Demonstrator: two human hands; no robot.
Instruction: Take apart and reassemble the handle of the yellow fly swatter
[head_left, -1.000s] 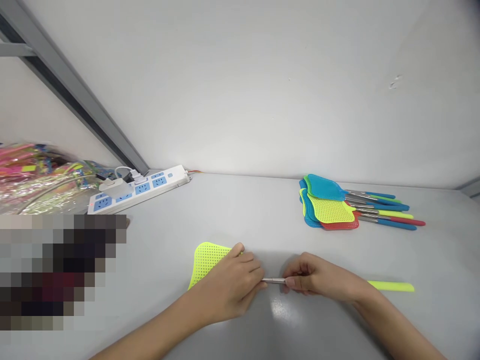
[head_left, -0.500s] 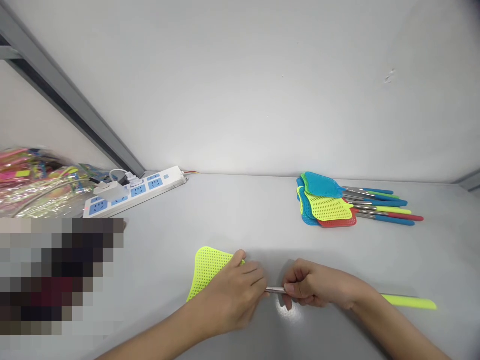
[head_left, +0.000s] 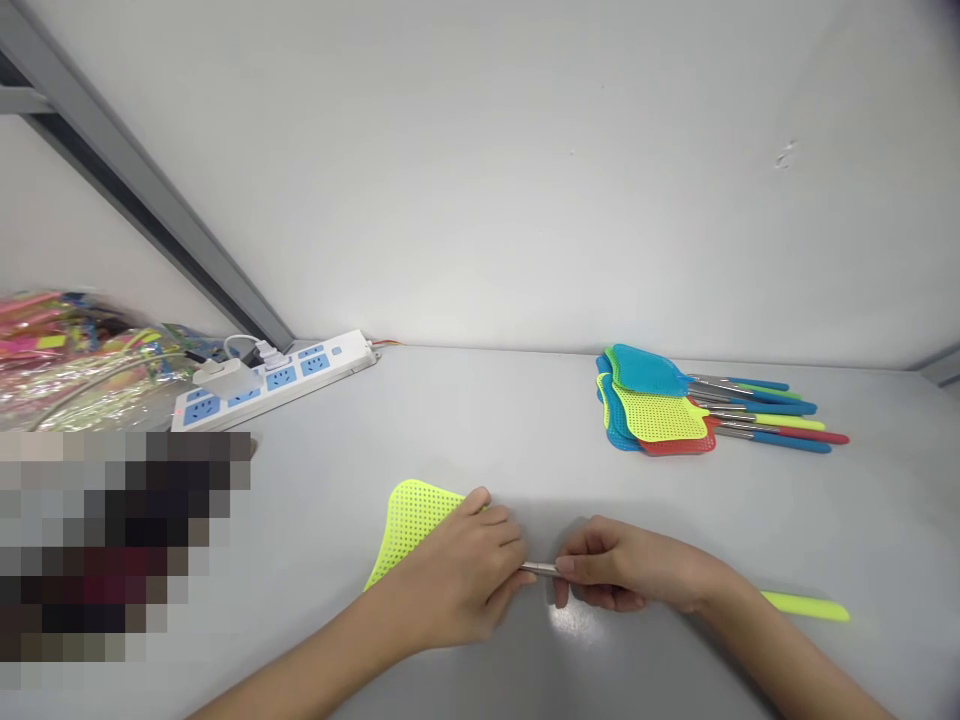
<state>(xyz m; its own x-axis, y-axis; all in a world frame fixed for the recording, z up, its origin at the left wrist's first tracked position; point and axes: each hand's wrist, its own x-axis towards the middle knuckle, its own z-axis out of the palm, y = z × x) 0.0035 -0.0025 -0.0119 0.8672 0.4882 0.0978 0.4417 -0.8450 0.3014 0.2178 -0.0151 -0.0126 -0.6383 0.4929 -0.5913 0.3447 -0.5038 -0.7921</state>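
A yellow-green fly swatter (head_left: 417, 512) with a perforated head lies low over the grey table, its head at the left and its yellow grip showing past my right wrist. My left hand (head_left: 472, 570) is closed around the neck, where the head meets the metal rod, and covers part of the head. Between my hands a short stretch of the silvery rod shows. Thumb and fingers of my right hand (head_left: 604, 565) pinch that rod further right. The rod's middle is hidden under my right hand and forearm.
At the back right lies a pile of fly swatters (head_left: 660, 415) in blue, yellow, green and red, handles pointing right. A white power strip (head_left: 300, 375) with plugs sits at the back left. Beyond it are plastic-wrapped goods (head_left: 90, 370). A grey wall (head_left: 525, 180) rises behind the table.
My right hand has moved slightly left, closer to my left hand, and the yellow grip has shifted left with it. Less of the rod shows between the hands.
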